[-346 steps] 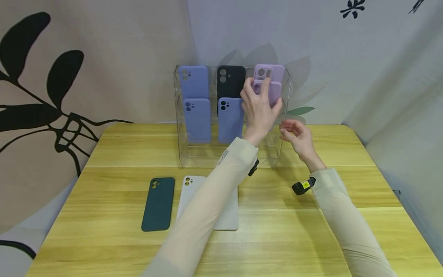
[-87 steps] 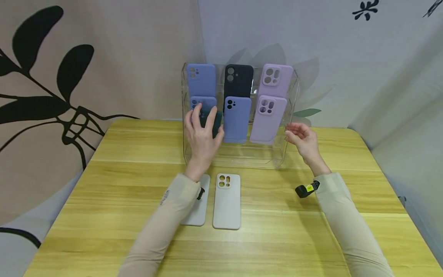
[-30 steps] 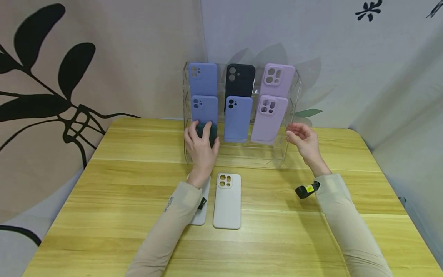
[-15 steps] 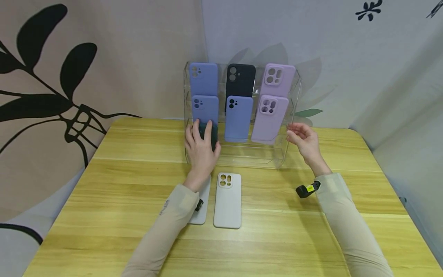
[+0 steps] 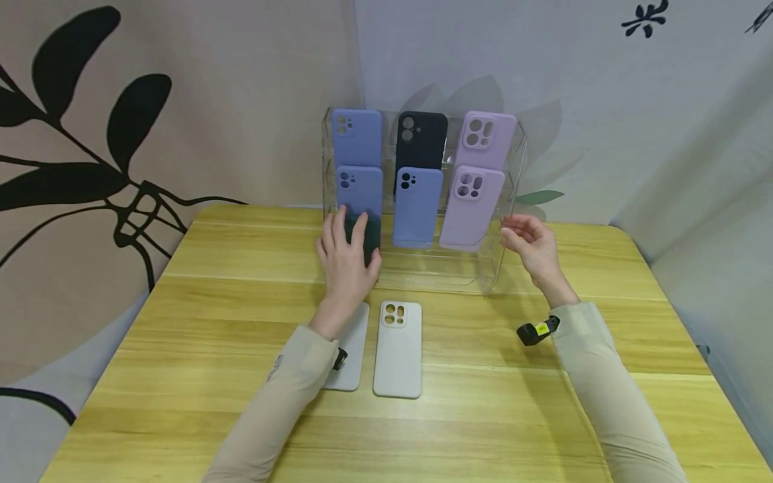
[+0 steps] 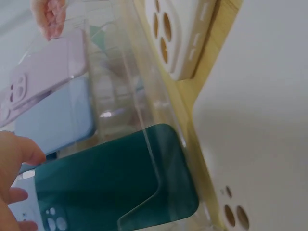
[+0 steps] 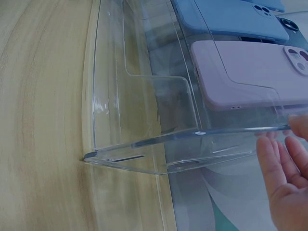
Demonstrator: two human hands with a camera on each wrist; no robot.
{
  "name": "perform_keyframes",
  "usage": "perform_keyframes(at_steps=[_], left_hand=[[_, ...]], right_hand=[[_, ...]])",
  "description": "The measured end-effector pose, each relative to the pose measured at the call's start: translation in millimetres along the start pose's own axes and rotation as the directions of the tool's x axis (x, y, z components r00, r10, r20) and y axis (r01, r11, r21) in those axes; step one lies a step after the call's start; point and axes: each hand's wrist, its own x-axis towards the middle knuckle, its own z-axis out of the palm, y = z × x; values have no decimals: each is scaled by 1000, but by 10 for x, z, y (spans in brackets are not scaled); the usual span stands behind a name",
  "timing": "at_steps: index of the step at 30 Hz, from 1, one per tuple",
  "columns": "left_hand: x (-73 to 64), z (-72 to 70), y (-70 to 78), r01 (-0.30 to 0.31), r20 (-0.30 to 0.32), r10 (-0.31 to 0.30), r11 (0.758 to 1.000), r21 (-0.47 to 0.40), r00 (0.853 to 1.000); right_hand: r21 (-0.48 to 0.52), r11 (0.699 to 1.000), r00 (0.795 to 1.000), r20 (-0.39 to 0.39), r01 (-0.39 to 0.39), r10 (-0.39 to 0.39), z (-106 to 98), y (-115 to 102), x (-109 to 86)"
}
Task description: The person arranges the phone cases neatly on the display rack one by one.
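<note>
A dark green phone case (image 5: 372,241) leans in the lowest tier of a clear acrylic display rack (image 5: 435,278), at its left end. My left hand (image 5: 345,268) is over it, fingers spread and slightly bent. In the left wrist view the green phone case (image 6: 110,178) stands behind the clear front lip, and the thumb (image 6: 29,150) and fingertips appear apart from it, near its camera end. My right hand (image 5: 534,251) is at the rack's right side; in the right wrist view, thumb and fingers (image 7: 272,163) pinch the edge of the side panel.
Above stand two blue-purple phone cases (image 5: 357,137) at left, a black phone case (image 5: 421,141) with a blue one (image 5: 417,208) before it, and two lilac ones (image 5: 471,208) at right. A white phone case (image 5: 397,352) and a partly covered pale grey case (image 5: 350,362) lie on the wooden table (image 5: 483,402).
The dark green phone case was lowered from before the blue-purple case into the lowest tier. My left hand has since slid slightly left and down, its fingers loosening. The right hand stays put.
</note>
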Motion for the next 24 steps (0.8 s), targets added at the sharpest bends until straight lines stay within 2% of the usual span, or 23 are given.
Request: perform_keyframes(at_steps=[8, 14, 19, 24], left_hand=[[-60, -132, -3, -62, -23, 61, 997, -44, 998], [-163, -245, 6, -81, -5, 81, 995, -53, 997], [-285, -323, 2, -34, 62, 37, 998, -57, 997], [-384, -375, -9, 24, 127, -19, 999, -35, 992]], right_hand=[[16, 1000, 1000, 6, 3, -3, 7, -7, -3], [9, 1000, 1000, 0, -12, 12, 3, -17, -7], [0, 1000, 1000, 5, -13, 13, 2, -17, -7], [-8, 1000, 1000, 10, -6, 6, 1, -15, -6]])
